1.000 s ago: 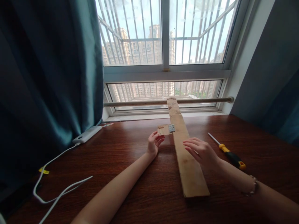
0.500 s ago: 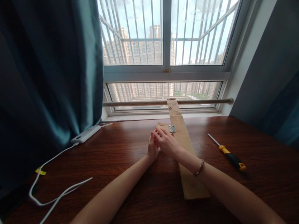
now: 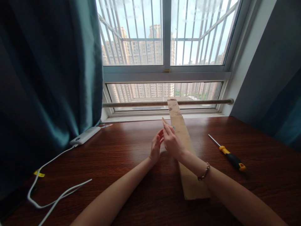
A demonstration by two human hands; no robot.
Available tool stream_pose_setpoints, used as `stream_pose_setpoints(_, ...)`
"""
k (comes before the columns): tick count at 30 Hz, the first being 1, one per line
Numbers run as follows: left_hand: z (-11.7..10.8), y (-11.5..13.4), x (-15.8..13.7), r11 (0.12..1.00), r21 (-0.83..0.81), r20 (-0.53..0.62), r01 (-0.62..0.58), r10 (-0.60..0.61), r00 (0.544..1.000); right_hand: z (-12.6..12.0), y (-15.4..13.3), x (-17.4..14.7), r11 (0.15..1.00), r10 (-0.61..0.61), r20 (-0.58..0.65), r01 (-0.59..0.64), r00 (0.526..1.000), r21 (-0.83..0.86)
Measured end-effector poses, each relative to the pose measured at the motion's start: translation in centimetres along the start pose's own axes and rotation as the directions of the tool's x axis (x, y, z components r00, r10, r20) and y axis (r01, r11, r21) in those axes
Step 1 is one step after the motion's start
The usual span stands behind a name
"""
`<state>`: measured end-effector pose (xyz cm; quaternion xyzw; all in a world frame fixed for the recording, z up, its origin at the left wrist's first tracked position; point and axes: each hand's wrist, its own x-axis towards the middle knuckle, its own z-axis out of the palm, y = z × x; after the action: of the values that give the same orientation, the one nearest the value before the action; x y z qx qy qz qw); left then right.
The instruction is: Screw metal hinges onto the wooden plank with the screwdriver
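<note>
A long wooden board (image 3: 184, 133) lies on the table, its far end reaching the window sill. At its left edge a metal hinge (image 3: 173, 127) shows in part, joined to a small wooden piece (image 3: 164, 120) that is tilted up. My right hand (image 3: 173, 142) is closed on this small piece, fingers pointing forward and covering most of it. Just left of it is my left hand (image 3: 155, 147), fingers apart and slightly curled, near the piece; whether the fingertips touch it I cannot tell.
A yellow and black screwdriver (image 3: 232, 159) lies to the right of the board. A white power bank (image 3: 85, 135) with a white cable (image 3: 55, 160) is at the left beside the dark curtain (image 3: 77, 62). A rail (image 3: 138, 104) crosses the window.
The small wooden piece has swung upward from lying flatter beside the board. My right hand has turned with it and shifted slightly right, and my hands have parted a little.
</note>
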<state>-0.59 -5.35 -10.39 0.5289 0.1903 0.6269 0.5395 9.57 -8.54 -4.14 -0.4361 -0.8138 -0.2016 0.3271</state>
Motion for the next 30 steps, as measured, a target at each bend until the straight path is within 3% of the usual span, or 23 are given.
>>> stream_pose_setpoints(4,0.7,0.1,-0.9,0.943,0.304,-0.006,-0.132,0.140,0.990,-1.0,1.0,-0.7,0.990,0.117,-0.062,-0.112,0.991,0.089)
stream_pose_setpoints(7,0.8,-0.2,-1.2,0.872,0.471,-0.008,-0.136,0.159,0.987,-1.6,2.1,-1.4,0.971,0.198,-0.105,-0.181,0.975,0.158)
stream_pose_setpoints(12,0.9,-0.6,-1.3,0.717,0.668,0.161,-0.199,0.122,0.979,-1.9,4.4,-3.1,0.921,0.344,-0.125,-0.309,0.930,0.238)
stream_pose_setpoints(17,1.2,-0.8,-1.8,0.569,0.782,0.304,-0.256,0.011,0.953,-1.2,6.0,-5.5,0.857,0.457,-0.059,-0.422,0.887,0.294)
stream_pose_setpoints(21,1.4,-0.9,-1.9,0.532,0.805,0.327,-0.264,-0.026,0.945,-0.8,6.6,-6.7,0.811,0.508,0.040,-0.494,0.860,0.315)
stream_pose_setpoints(25,1.4,-0.8,-1.9,0.492,0.823,0.334,-0.285,-0.012,0.943,-0.5,6.9,-6.9,0.794,0.526,0.064,-0.516,0.848,0.321)
stream_pose_setpoints(30,1.4,0.2,-1.8,0.336,0.850,0.431,-0.405,-0.002,0.902,0.0,7.4,-7.2,0.791,0.520,0.082,-0.516,0.850,0.329)
